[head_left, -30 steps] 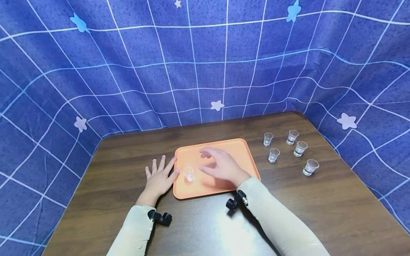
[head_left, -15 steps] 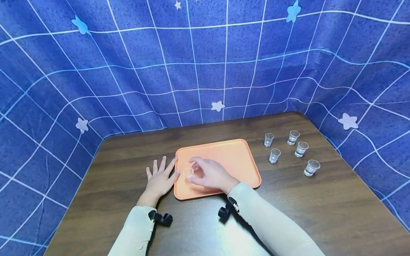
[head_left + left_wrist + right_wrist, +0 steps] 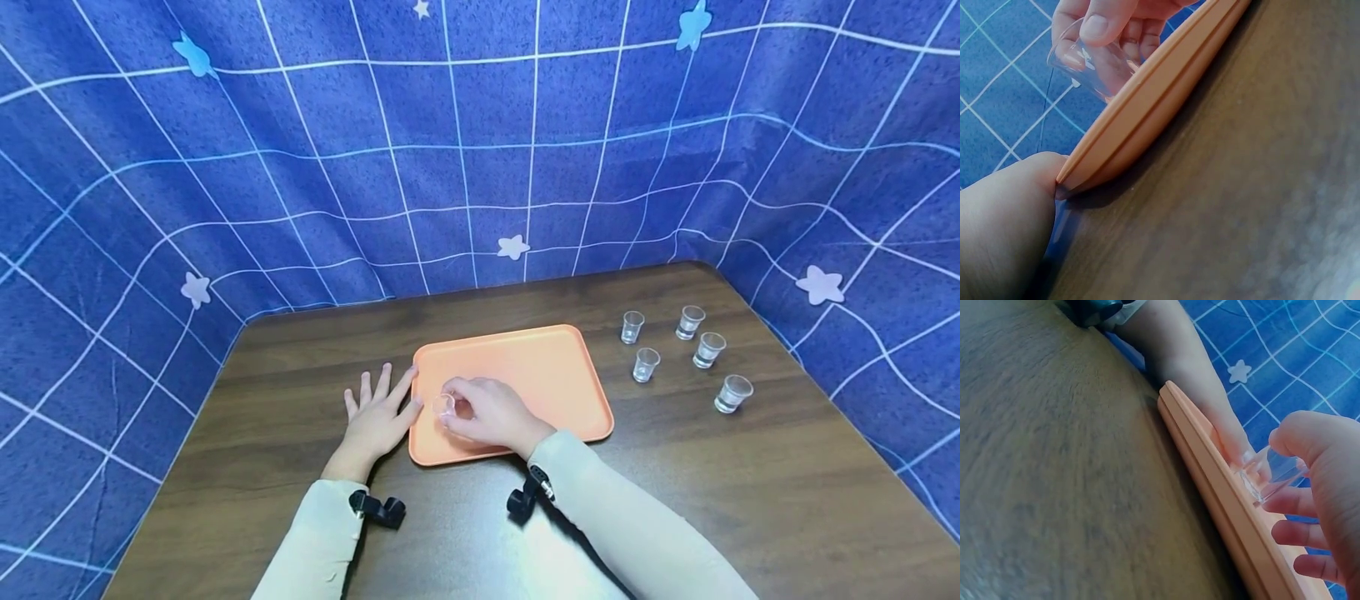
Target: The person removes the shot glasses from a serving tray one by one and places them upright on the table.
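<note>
A small clear shot glass stands near the left end of an orange tray. My right hand pinches it between thumb and fingers; the right wrist view shows the glass held near its rim. To the left, my left hand lies with fingers spread on the table, its thumb and index finger against the tray's left edge. In the left wrist view, the left thumb touches the tray's rim. The glass's base is partly hidden there by that rim.
Several more shot glasses, among them a near one and a back one, stand upright on the wooden table right of the tray. A blue curtain with white lines and stars hangs behind and beside the table.
My right hand has moved left across the tray to the shot glass, and its fingers have closed on it. My left hand has stayed at the tray's edge.
</note>
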Demonstrator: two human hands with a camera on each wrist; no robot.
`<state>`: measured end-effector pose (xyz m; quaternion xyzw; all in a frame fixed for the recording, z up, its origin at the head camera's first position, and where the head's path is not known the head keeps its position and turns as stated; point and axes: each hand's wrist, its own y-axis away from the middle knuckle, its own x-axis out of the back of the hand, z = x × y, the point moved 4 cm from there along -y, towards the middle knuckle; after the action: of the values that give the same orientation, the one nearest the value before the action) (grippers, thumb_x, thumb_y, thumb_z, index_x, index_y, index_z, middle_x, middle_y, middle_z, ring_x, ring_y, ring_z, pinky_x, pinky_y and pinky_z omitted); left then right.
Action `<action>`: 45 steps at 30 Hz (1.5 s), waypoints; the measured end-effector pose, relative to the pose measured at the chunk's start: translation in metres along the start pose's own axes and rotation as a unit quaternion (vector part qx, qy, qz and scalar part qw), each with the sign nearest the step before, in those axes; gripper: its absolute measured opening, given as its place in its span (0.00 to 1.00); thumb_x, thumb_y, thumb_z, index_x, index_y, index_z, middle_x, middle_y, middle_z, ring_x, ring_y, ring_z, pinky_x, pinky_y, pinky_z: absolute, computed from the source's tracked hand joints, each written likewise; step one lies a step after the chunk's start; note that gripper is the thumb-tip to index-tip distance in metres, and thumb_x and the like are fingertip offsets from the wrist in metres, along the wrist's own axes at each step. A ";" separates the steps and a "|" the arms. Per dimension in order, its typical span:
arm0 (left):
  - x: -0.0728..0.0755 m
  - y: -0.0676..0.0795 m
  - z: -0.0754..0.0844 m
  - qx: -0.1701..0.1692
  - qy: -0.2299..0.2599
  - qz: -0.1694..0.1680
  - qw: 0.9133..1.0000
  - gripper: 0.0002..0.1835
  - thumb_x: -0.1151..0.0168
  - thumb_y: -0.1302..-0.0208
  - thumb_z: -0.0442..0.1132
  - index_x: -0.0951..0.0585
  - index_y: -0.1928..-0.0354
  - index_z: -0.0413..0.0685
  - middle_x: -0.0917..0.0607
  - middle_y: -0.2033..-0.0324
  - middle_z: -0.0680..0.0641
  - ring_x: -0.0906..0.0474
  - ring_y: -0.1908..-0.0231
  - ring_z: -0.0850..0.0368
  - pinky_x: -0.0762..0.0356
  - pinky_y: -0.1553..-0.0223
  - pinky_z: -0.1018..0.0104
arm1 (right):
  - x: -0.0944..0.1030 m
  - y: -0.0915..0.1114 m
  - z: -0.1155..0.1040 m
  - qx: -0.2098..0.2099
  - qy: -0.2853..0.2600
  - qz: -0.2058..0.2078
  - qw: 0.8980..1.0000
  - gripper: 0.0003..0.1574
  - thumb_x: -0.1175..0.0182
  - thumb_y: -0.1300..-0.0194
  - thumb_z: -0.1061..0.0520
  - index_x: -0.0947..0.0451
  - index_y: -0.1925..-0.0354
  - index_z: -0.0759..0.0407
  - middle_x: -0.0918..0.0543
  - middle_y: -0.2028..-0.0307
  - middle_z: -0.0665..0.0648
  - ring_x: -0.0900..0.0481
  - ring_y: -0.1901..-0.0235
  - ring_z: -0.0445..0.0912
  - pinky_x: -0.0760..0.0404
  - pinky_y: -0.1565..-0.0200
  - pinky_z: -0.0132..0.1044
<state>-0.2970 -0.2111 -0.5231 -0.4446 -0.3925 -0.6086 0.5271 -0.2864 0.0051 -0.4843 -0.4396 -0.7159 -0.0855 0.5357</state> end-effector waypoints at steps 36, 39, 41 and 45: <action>0.004 0.001 0.004 -0.002 0.002 0.000 1.000 0.36 0.63 0.25 0.70 0.47 0.20 0.73 0.53 0.20 0.39 0.69 0.24 0.27 0.76 0.34 0.23 | 0.091 0.096 0.077 -0.029 -0.010 0.157 0.987 0.16 0.29 0.44 0.47 0.20 0.59 0.49 0.19 0.69 0.43 0.18 0.68 0.43 0.20 0.66 0.38; 0.004 0.001 0.004 -0.002 0.002 -0.001 1.000 0.36 0.62 0.25 0.69 0.47 0.20 0.72 0.53 0.20 0.38 0.69 0.24 0.27 0.75 0.34 0.23 | 0.097 0.108 0.085 -0.032 -0.003 0.181 0.983 0.17 0.28 0.46 0.49 0.20 0.59 0.48 0.20 0.70 0.42 0.19 0.70 0.42 0.21 0.67 0.38; 0.004 0.002 0.004 -0.002 0.004 -0.001 1.000 0.36 0.62 0.25 0.69 0.47 0.20 0.72 0.53 0.20 0.38 0.69 0.24 0.27 0.75 0.34 0.23 | 0.102 0.117 0.089 -0.034 0.002 0.196 0.980 0.19 0.28 0.48 0.50 0.20 0.58 0.50 0.20 0.70 0.44 0.21 0.71 0.43 0.23 0.69 0.38; 0.004 0.002 0.004 -0.003 0.007 0.001 1.000 0.35 0.62 0.25 0.69 0.47 0.20 0.72 0.53 0.20 0.38 0.69 0.24 0.26 0.75 0.34 0.22 | 0.109 0.135 0.098 -0.041 0.030 0.220 0.974 0.22 0.27 0.50 0.51 0.20 0.56 0.54 0.19 0.70 0.46 0.21 0.72 0.45 0.23 0.69 0.41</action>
<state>-0.2943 -0.2086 -0.5181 -0.4424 -0.3862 -0.6126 0.5290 -0.2617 0.2028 -0.4794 -0.6054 -0.5810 -0.0079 0.5439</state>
